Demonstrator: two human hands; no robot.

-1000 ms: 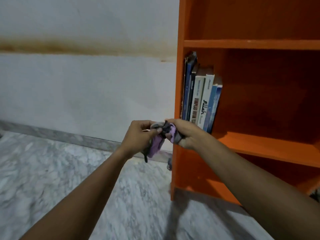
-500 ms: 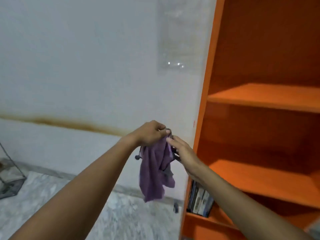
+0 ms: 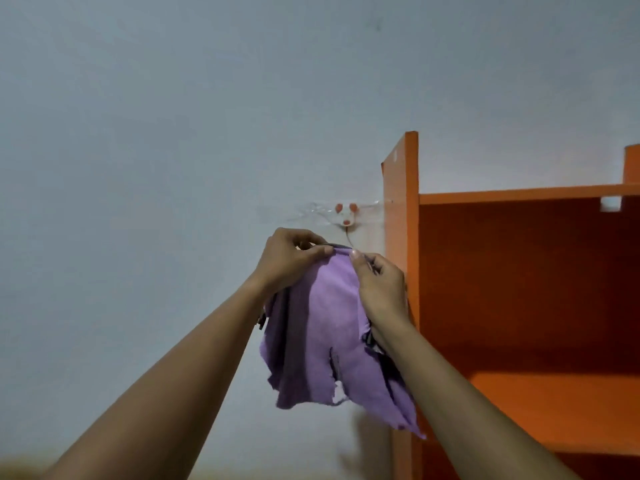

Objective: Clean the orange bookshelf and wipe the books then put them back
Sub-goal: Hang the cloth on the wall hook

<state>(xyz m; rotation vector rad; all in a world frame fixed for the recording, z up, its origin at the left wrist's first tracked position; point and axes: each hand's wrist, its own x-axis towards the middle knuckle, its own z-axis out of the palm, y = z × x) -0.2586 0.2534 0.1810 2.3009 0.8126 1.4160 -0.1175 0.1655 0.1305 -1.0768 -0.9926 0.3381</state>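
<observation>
since half a second ago both hands have risen along with the view. the books that showed low under the right hand are gone from sight. a small white wall hook (image 3: 346,218) with orange dots has appeared just above the hands.

the left hand (image 3: 289,261) pinches the top edge of the purple cloth (image 3: 322,334) between thumb and curled fingers, as before. the right hand (image 3: 381,292), which earlier had only its fingertips at the cloth, now grips the top edge too, with the thumb in front. the cloth now hangs spread between the two hands rather than in one narrow drop.

the cloth is lilac with a darker grey band down its left part. its bottom edge is ragged and torn, with a slit near the middle.

the orange bookshelf (image 3: 401,209) stands just right of the right hand, with its side panel and two shelf boards in view.

the right hand's fingers behind the cloth are hidden, and the right forearm covers the cloth's right edge. the frame cuts off the bookshelf at the right and bottom.
</observation>
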